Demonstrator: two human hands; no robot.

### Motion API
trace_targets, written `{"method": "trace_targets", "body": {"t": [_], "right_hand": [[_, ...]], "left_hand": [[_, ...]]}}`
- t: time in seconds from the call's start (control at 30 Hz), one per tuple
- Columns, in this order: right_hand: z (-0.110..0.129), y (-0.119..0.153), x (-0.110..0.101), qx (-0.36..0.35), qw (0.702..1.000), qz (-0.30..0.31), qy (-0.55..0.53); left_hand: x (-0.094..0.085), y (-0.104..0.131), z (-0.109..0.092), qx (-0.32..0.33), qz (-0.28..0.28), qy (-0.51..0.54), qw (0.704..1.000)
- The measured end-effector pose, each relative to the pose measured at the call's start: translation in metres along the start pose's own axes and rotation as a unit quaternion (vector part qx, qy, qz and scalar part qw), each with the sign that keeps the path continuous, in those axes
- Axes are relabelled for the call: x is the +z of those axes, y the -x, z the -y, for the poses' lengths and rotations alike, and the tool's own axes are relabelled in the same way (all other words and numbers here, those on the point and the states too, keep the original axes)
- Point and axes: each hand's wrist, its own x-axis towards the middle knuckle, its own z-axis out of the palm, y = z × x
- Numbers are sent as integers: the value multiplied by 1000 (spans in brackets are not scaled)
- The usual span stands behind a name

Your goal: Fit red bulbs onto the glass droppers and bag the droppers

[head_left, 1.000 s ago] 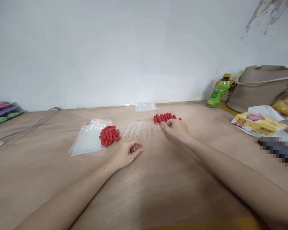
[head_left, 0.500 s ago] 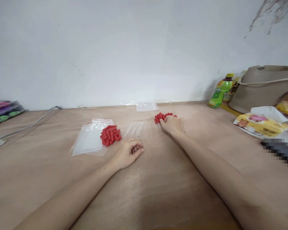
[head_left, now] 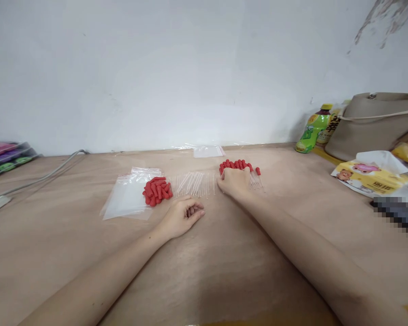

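Note:
My left hand (head_left: 185, 216) rests on the brown table surface with its fingers curled in; whether anything is inside cannot be made out. Beyond it lies a pile of loose red rubber caps (head_left: 157, 191). Thin clear tubes (head_left: 192, 184) lie side by side in the middle. My right hand (head_left: 234, 182) is over a row of red-capped tubes (head_left: 238, 164), its fingers bent down and their tips hidden. One capped tube (head_left: 258, 171) lies a little apart at the right end of that row.
Clear zip bags (head_left: 125, 197) lie left of the caps, another bag (head_left: 209, 151) by the wall. At the right are a green bottle (head_left: 313, 129), a beige bag (head_left: 367, 124), a tissue pack (head_left: 370, 176) and a blurred dark object (head_left: 397, 215). A grey cable (head_left: 54, 171) runs at left.
My right hand has shifted slightly left and nearer to me, uncovering more of the red caps and the tube at the right end. My left hand has stayed in place.

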Motion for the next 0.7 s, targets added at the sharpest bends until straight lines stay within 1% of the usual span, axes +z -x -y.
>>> {"method": "trace_targets", "body": {"t": [0.1, 0.2, 0.37, 0.47, 0.5, 0.57, 0.63, 0.7], "right_hand": [[-1, 2, 0, -6, 999, 31, 8], [2, 2, 1, -6, 999, 49, 11], [12, 3, 3, -18, 998, 60, 30], [14, 8, 3, -13, 998, 53, 32], [13, 11, 4, -13, 999, 40, 31], [9, 19, 5, -23, 999, -13, 29], [2, 29, 8, -54, 995, -82, 23], [-9, 42, 11, -89, 987, -132, 11]], "left_hand": [[0, 0, 0, 1, 0, 0, 1000], [0, 1, -1, -1, -1, -1, 1000], [1, 1, 0, 5, -3, -3, 1000], [1, 1, -1, 5, -2, -6, 1000], [1, 1, -1, 5, -4, -8, 1000], [0, 2, -2, 7, -13, -20, 1000], [-1, 4, -1, 15, -32, -46, 998], [-2, 5, 1, 28, -63, -83, 994]]}}
